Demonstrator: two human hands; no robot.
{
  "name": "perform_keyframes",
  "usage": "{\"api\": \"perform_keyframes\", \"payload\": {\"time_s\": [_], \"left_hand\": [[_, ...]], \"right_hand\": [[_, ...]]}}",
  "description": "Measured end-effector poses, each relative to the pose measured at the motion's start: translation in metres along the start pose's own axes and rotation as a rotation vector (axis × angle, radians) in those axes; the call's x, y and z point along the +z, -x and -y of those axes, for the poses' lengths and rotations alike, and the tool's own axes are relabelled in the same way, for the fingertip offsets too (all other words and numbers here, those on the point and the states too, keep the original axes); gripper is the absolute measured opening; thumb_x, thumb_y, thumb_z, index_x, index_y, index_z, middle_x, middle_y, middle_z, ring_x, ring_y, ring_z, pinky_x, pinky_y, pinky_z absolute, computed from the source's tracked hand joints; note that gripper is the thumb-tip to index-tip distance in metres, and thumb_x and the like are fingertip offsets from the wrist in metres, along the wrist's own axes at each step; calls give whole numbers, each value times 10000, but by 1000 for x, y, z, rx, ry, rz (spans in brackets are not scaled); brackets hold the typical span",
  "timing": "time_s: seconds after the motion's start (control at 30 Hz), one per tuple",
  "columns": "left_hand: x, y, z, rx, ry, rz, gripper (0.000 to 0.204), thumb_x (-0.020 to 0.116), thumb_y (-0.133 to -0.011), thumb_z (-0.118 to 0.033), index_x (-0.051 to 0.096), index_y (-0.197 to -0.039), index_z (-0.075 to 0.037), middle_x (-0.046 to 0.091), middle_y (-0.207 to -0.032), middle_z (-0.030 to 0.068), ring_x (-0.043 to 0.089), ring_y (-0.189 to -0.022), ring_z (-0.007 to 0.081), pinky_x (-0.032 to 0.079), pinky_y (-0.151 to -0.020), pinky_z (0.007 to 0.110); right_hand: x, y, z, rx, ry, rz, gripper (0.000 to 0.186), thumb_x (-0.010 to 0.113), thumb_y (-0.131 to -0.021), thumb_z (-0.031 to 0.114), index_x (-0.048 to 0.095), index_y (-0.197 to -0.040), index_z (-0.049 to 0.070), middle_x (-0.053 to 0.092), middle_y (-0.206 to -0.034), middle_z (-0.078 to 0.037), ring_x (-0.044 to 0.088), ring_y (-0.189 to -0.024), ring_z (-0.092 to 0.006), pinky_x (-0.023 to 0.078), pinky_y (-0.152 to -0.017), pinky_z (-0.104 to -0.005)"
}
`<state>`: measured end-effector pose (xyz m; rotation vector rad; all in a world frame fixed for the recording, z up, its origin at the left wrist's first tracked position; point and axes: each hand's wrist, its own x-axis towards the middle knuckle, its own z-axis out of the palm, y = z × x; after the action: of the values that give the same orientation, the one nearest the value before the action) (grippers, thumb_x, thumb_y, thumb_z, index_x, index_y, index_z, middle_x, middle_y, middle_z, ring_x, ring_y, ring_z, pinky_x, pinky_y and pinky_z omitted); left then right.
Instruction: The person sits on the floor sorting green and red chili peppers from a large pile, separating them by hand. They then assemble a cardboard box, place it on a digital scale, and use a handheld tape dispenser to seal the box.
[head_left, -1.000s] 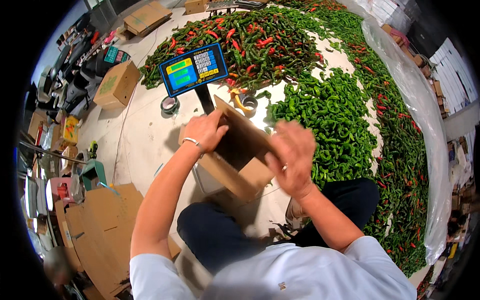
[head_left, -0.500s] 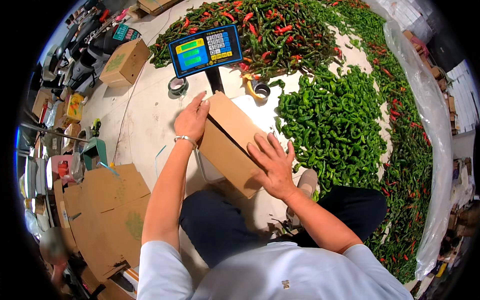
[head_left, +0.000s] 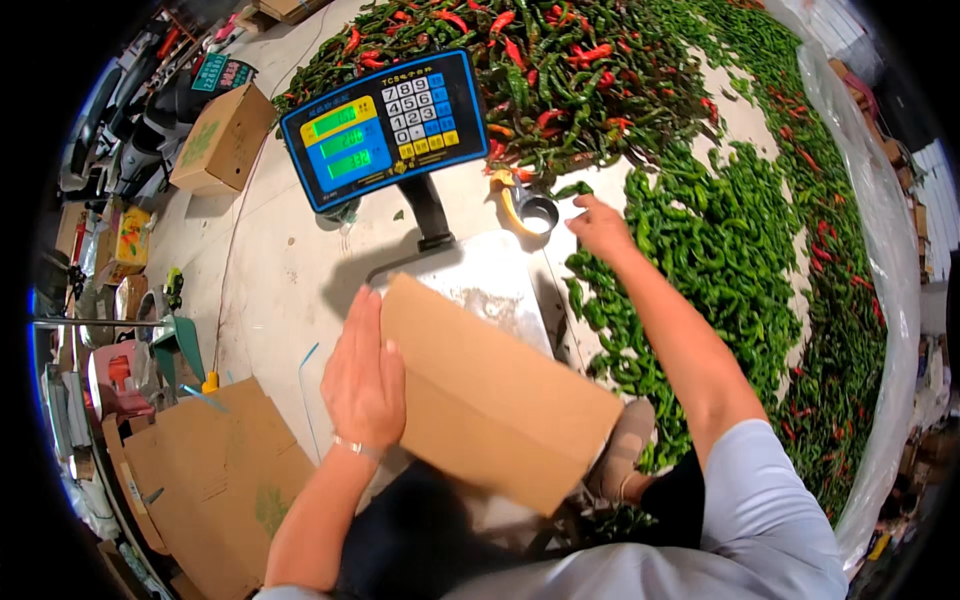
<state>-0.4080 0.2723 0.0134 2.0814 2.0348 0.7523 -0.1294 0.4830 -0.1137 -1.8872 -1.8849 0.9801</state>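
Steady the box (head_left: 500, 390) lightly with your flat left hand (head_left: 362, 388); your right hand (head_left: 601, 229), loosely open, seemingly empty, hangs near the tape dispenser (head_left: 514, 208).

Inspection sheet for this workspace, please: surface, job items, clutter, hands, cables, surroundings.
Surface: pale, smooth floor with small specks.
Job items: plain brown rectangular cardboard box; silver metal scale platform beyond it, box contact unclear; blue-and-black rectangular scale display, lit; yellow curved tape dispenser with round roll.
Clutter: flattened brown cardboard sheets, lower left.
Hands: left hand flat against the box's left side; right hand near the dispenser, contact not seen.
Cables: thin dark floor line, possibly a cable; cannot tell.
Surroundings: bright green pepper heap; mixed red and dark green pepper heap; clear plastic sheeting, right.
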Motion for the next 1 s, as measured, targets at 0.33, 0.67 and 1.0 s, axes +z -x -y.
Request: {"api": "perform_keyframes", "payload": {"time_s": [0.33, 0.67, 1.0], "left_hand": [[0, -8, -6, -77, 7, 91, 433, 436, -859, -156, 433, -1256, 17, 526, -1182, 192, 526, -1035, 344, 416, -871, 383], [4, -9, -6, -49, -16, 34, 431, 398, -893, -182, 400, -1279, 10, 514, -1183, 208, 511, -1063, 350, 414, -892, 388], [-5, -3, -10, -125, 21, 113, 434, 426, -874, -173, 407, -1264, 15, 520, -1161, 211, 525, -1019, 357, 433, -855, 395]], "right_hand": [[105, -96, -44, -313, -4, 115, 788, 563, -744, 56, 147, -1407, 145, 585, -960, -270, 574, -896, -406, 452, -778, -427], [86, -81, -20, -377, 242, 266, 706, 515, -742, 50, 278, -1381, 232, 551, -1093, -238, 540, -971, -383, 429, -845, -438], [145, -87, -18, -231, 303, -41, 311, 599, -750, 107, 579, -1049, 187, 567, -881, -175, 567, -864, -358, 462, -768, -430]]}}
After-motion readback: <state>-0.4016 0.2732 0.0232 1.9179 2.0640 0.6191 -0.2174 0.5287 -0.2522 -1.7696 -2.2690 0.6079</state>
